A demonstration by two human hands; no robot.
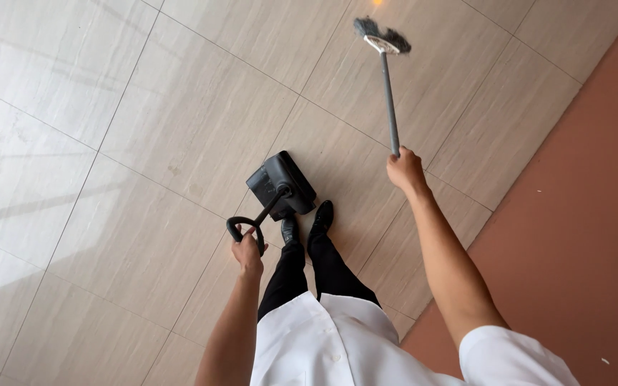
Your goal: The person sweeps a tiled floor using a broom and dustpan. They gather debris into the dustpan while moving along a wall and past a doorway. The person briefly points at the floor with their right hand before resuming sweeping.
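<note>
Pale stone floor tiles [144, 143] with thin grout lines fill most of the view from above, and a strip of reddish-brown flooring [581, 214] runs along the right edge. Someone in a white shirt, black trousers and black shoes stands on the tiles. A long-handled broom [389, 93] stretches away from the right hand [404, 170], which is closed around the top of its grey pole; the dark bristle head sits far out on the tiles, near the upper edge. A black upright dustpan [282, 184] rests on the floor just beside the shoes, its looped handle wrapped by the curled fingers of the left hand [247, 251]. Sweeping well likely means short strokes drawn toward the pan, bristles kept flat, and the pan's lip pressed to the tile.
</note>
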